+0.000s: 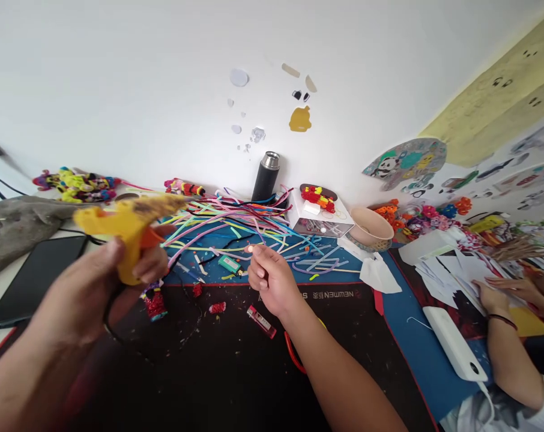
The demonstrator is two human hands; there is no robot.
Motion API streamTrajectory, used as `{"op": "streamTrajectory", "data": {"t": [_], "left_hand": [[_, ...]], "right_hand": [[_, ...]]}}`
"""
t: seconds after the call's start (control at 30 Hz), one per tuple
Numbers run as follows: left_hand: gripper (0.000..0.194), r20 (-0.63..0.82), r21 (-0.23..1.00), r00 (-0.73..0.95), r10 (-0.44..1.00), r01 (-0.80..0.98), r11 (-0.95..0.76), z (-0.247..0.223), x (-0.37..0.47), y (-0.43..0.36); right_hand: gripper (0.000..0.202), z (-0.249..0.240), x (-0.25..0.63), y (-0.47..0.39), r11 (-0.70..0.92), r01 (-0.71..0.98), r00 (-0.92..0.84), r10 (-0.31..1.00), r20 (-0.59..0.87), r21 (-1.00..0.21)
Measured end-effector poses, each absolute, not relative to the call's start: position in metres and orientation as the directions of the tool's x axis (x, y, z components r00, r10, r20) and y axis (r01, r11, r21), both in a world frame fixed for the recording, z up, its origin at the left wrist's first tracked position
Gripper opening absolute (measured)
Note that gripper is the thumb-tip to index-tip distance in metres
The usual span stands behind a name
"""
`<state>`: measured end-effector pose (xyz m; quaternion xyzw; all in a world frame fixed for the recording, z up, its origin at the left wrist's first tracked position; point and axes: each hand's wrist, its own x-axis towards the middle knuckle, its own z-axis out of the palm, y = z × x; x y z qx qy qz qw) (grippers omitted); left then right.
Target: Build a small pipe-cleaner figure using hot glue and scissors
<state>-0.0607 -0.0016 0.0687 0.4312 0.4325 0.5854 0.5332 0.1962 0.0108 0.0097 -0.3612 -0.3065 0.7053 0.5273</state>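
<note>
My left hand [139, 264], at the left, is wrapped round a yellow hot glue gun [119, 231]. Its browned, stained nozzle points right, over the pipe cleaners, and a black cord hangs from the handle. My right hand [269, 276] is closed in a pinch at the middle, with a tiny pale spot at its fingertips that I cannot make out. Below the hands, a short red tinsel piece [217, 308] and a red lighter [262, 322] lie on the black mat [200, 372]. A small figure with a red glittery body [155, 306] lies under the glue gun.
Colourful pipe cleaners [236, 219] spread behind my hands, near a small green box [229, 265]. A black thermos [266, 177], a white box [301, 210] and a bowl [371, 225] stand by the wall. A phone [35, 279] lies left. At right, another person's hands [492, 297] touch papers.
</note>
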Motion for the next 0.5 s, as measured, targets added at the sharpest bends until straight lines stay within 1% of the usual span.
{"op": "streamTrajectory", "data": {"t": [0.07,0.13,0.27,0.33,0.5], "left_hand": [[0.066,0.005,0.967,0.038,0.999,-0.255,0.005,0.063,-0.053,-0.005],[0.067,-0.039,0.964,0.133,0.990,-0.256,0.073,0.052,-0.045,-0.007],[0.067,-0.060,0.966,0.274,0.960,-0.226,0.125,0.024,-0.038,-0.010],[0.065,-0.077,0.972,0.304,0.950,-0.190,0.140,0.014,-0.039,-0.011],[0.056,-0.105,0.989,0.301,0.948,-0.068,0.132,0.003,-0.045,-0.012]], "right_hand": [[0.044,0.009,0.190,0.014,-0.255,-0.556,-0.193,0.965,-0.175,-0.792],[0.046,0.005,0.187,0.014,-0.264,-0.579,-0.198,0.963,-0.181,-0.771],[0.047,-0.003,0.190,0.011,-0.288,-0.615,-0.200,0.957,-0.209,-0.734],[0.045,-0.006,0.195,0.009,-0.285,-0.632,-0.193,0.958,-0.210,-0.721],[0.043,-0.010,0.202,0.007,-0.271,-0.654,-0.178,0.963,-0.203,-0.707]]}}
